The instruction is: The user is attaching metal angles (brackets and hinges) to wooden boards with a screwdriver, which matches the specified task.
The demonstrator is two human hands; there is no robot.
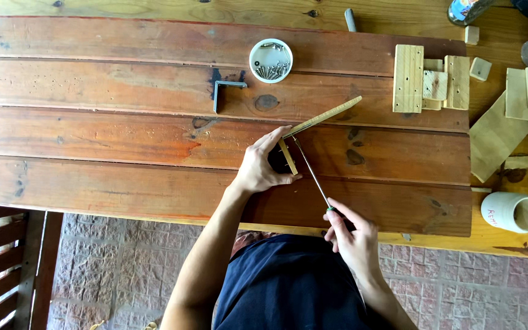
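Pale wood strips [313, 125], L-joined; left hand [258, 168] steadies; screwdriver [310, 171] at joint.

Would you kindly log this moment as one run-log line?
left hand: steadies wooden strip | right hand: holds screwdriver, tip at strip | nearby: screw cup, metal bracket

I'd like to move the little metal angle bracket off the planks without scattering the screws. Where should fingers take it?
Grip the metal angle bracket by its long leg, the one running toward the person. Come from the near side, away from the white bowl of screws just beyond its short leg. It looks to lie flat, so pinch that thin leg across its width.
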